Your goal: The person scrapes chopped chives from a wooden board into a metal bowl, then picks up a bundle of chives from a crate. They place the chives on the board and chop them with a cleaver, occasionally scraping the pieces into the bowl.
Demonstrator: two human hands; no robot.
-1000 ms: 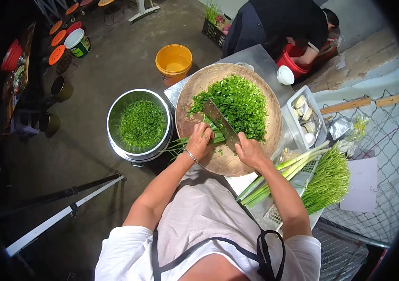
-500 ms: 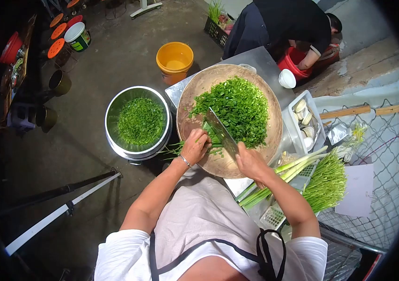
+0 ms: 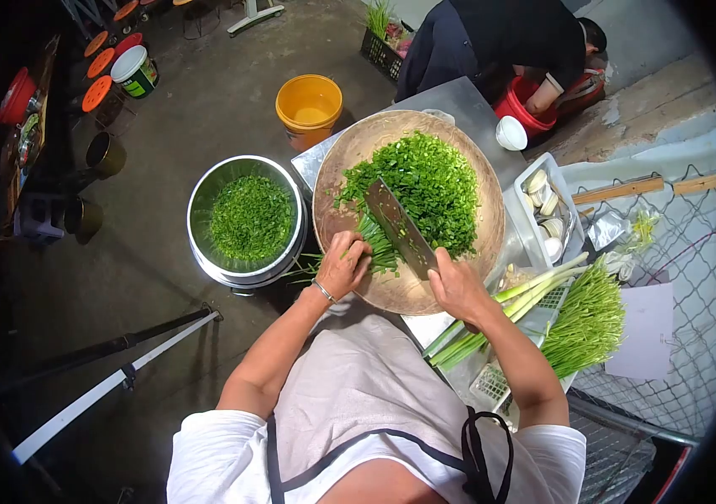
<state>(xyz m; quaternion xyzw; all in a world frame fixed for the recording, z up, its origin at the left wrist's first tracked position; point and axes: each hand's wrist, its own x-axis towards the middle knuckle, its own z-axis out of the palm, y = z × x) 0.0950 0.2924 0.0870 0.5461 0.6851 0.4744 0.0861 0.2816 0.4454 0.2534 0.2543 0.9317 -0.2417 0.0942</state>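
A round wooden chopping board (image 3: 337, 176) bears a large heap of chopped green chives (image 3: 429, 189). My right hand (image 3: 456, 288) is closed round the handle of a cleaver (image 3: 402, 231), whose broad blade slants up and left between the heap and the uncut stalks. With curled fingers, my left hand (image 3: 344, 265) presses a bunch of long chives (image 3: 381, 244) against the board's lower left. The bunch's cut ends lie beside the blade, and some stalks trail out past my wrist to the left.
A steel pot (image 3: 198, 252) of chopped greens stands left of the board, with a yellow bucket (image 3: 309, 105) behind. On the right are a white tub of bowls (image 3: 547, 206), leeks (image 3: 534, 296) and a green bundle (image 3: 586, 323). A person bends over a red bucket (image 3: 519, 105).
The cleaver blade has tipped flatter, showing more of its face, and stands a little farther right of my left hand. More cut chive ends show between them. The view has shifted slightly.
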